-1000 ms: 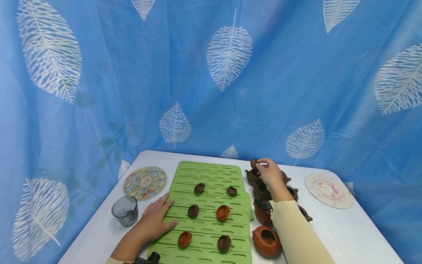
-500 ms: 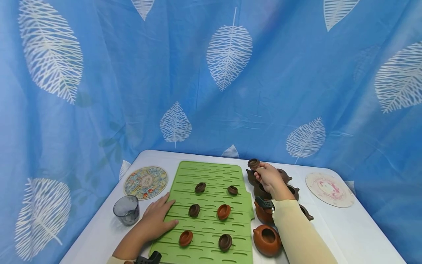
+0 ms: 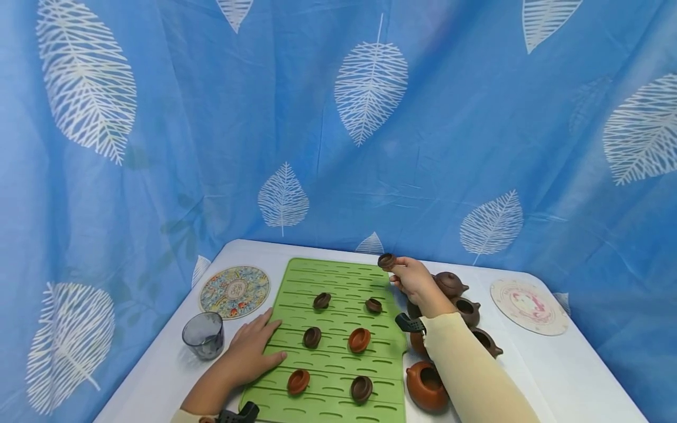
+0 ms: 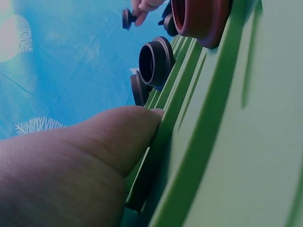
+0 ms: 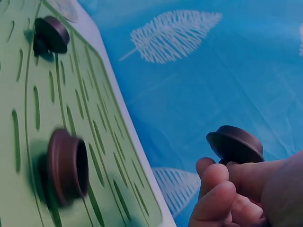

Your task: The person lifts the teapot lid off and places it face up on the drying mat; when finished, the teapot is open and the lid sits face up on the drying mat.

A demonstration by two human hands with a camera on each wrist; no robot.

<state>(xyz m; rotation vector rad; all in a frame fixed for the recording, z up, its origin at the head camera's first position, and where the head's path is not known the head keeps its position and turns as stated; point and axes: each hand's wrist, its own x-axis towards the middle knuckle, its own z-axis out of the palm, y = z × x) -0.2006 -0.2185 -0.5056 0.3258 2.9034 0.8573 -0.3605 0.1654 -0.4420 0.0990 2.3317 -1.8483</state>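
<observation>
A small dark brown teapot lid point(image 3: 386, 261) is pinched by its knob in my right hand point(image 3: 418, 283), held up near the far right corner of the green ribbed mat point(image 3: 338, 267). In the right wrist view the lid point(image 5: 235, 143) has its hollow underside turned away from the fingers. My left hand point(image 3: 247, 351) rests on the mat's left edge with fingers spread. Several lids lie tilted on the mat, among them an orange-brown lid point(image 3: 358, 340) and a dark lid point(image 3: 361, 389). Lidless teapots stand right of the mat, such as an orange-brown teapot point(image 3: 426, 386), partly hidden by my right arm.
At the far end of the teapots, a dark teapot point(image 3: 449, 284) has a lid on. A grey glass point(image 3: 204, 336) and a patterned round coaster point(image 3: 235, 292) lie to the left. Another round coaster point(image 3: 529, 306) is at the right. A blue leaf-print curtain point(image 3: 338, 147) hangs behind.
My right hand has lifted the dark lid from over the far teapot and carried it left to the mat's far corner, turning its underside up. The left hand stays in place.
</observation>
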